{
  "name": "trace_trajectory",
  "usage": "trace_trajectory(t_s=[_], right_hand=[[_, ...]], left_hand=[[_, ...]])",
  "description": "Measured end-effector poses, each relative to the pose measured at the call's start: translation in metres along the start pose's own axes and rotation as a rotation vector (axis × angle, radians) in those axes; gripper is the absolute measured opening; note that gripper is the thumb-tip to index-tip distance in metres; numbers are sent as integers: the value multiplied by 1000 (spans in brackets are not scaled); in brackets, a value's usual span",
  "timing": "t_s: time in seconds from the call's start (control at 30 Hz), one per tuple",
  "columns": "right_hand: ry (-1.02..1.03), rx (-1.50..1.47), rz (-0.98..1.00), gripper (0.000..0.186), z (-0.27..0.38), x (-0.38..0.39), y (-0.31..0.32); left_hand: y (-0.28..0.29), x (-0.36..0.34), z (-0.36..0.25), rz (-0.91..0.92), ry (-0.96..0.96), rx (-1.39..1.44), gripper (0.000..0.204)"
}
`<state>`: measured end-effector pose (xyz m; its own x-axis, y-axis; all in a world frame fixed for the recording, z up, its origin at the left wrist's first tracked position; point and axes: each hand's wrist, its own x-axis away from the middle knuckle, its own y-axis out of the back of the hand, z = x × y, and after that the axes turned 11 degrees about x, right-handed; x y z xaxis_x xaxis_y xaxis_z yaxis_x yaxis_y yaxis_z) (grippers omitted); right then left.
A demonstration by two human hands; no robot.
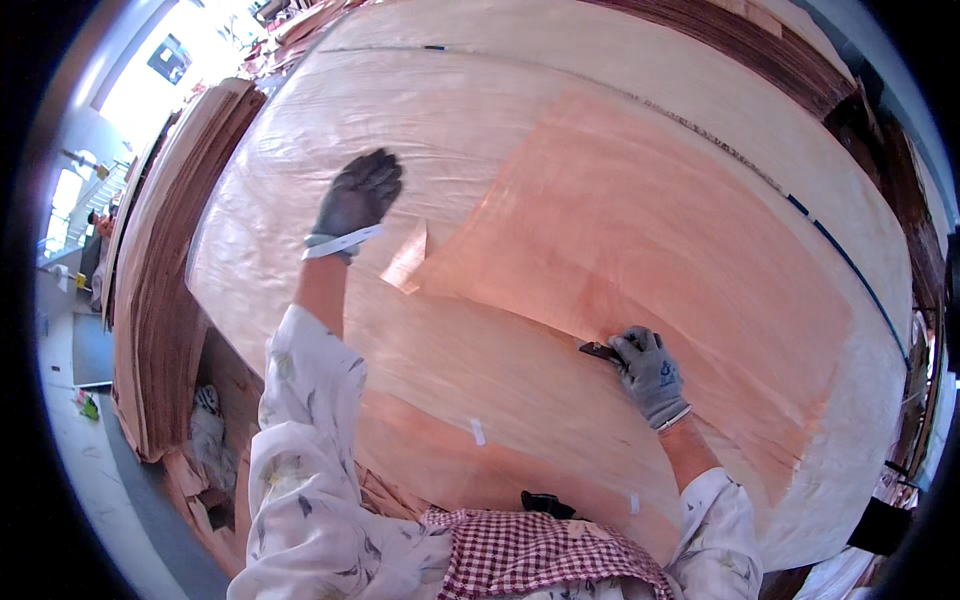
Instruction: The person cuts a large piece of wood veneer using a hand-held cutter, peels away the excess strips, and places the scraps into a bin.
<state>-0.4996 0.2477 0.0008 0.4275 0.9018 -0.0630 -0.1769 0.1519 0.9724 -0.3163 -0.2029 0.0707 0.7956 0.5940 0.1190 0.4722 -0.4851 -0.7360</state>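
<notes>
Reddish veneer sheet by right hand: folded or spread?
Spread: the reddish veneer sheet lies broad and open, outlined by paler veneer; whether its left corner is folded, cannot tell.

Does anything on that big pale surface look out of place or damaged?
Yes, a small pinkish piece sits askew at the left corner of the orange-pink sheet, near the left hand. It looks odd because it breaks the sheet's outline; whether it is torn off or still attached, I can't tell.
</notes>
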Motion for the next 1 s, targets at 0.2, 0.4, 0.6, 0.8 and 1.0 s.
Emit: trace_trajectory(t_s=[0.2,0.4,0.6,0.8,1.0], right_hand=[[46,161,50,35,5,3,12],[40,66,136,30,2,7,33],[123,-311,48,23,-11,-22,35],[-216,-534,526,31,21,-125,31],[-169,-88,503,28,75,-211,-1]], left_hand=[[-29,17,17,195,98,-807,41],[-60,-23,104,346,165,-1562,41],[-40,-53,147,127,64,-1581,37],[-18,-64,163,101,-79,-1615,44],[-9,-66,162,58,-193,-1405,34]])
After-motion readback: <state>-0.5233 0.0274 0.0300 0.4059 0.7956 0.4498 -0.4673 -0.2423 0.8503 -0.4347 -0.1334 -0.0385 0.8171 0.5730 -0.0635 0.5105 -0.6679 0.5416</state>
